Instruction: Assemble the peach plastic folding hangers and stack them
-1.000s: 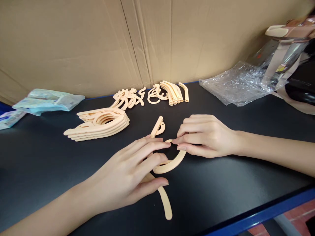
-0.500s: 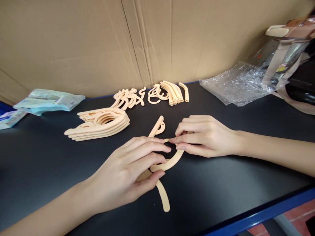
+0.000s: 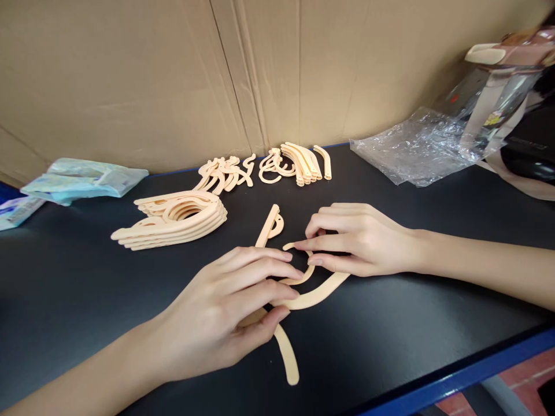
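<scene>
A beige plastic folding hanger lies partly assembled in the middle of the table. My left hand (image 3: 225,309) presses and grips its centre, thumb and fingers closed around the joint and hiding it. One curved hanger arm (image 3: 321,293) runs from these fingers to the right, below my right hand; another arm (image 3: 287,352) sticks out toward the front edge. My right hand (image 3: 358,240) pinches the thin curved hook (image 3: 310,266), whose tip shows by the index finger. Just beyond my left fingers lie a straight-looking arm piece (image 3: 267,225) and a small rounded piece (image 3: 277,225).
Folded hangers (image 3: 173,231) form a stack at left. Behind are loose hooked parts (image 3: 225,173), rings (image 3: 271,167) and curved arms (image 3: 303,162). A blue packet (image 3: 82,179) lies far left. Clear plastic (image 3: 411,150) and a strapped bottle (image 3: 498,98) are at right, before a cardboard wall (image 3: 151,81).
The curved arm between my hands has swung outward to the right and now reaches below my right hand. More of the hook shows. The front arm has shifted slightly toward me.
</scene>
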A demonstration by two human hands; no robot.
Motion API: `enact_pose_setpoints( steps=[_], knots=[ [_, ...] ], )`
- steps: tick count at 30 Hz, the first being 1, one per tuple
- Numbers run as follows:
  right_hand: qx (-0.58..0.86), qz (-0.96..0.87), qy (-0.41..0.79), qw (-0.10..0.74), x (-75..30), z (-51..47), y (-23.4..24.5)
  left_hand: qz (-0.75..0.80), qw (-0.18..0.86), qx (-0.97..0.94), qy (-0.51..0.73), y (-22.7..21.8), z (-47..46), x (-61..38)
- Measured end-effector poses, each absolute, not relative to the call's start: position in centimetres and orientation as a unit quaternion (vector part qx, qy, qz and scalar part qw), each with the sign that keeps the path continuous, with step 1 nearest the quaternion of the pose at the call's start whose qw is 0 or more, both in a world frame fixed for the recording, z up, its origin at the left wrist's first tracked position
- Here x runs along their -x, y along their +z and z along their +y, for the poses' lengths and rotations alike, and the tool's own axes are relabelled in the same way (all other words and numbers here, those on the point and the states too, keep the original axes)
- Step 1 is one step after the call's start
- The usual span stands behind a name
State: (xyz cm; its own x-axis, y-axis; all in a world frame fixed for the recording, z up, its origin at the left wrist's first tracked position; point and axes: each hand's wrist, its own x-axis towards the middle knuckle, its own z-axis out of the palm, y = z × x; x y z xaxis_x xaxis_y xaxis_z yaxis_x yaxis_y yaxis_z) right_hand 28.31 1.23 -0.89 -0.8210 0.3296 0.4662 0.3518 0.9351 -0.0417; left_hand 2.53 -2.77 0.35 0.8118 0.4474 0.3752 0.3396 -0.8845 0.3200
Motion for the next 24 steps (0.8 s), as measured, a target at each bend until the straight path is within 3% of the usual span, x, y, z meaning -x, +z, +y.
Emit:
enact_pose_setpoints(
  steps=[3, 11, 24],
  knots=[
    [0.168, -0.954, -0.028, 0.247, -28.3, 1.2, -0.8, 0.230, 0.131, -0.935, 0.237, 0.4, -2.7, -2.5],
    [0.096, -0.966, -0.037, 0.237, -28.2, 0.7, -0.5, 0.374, 0.044, -0.897, 0.232, -0.5, -1.7, -1.9],
    [0.101, -0.963, -0.034, 0.246, -28.2, 0.8, -0.7, 0.346, 0.052, -0.910, 0.220, -0.4, -1.6, -1.9]
  ],
)
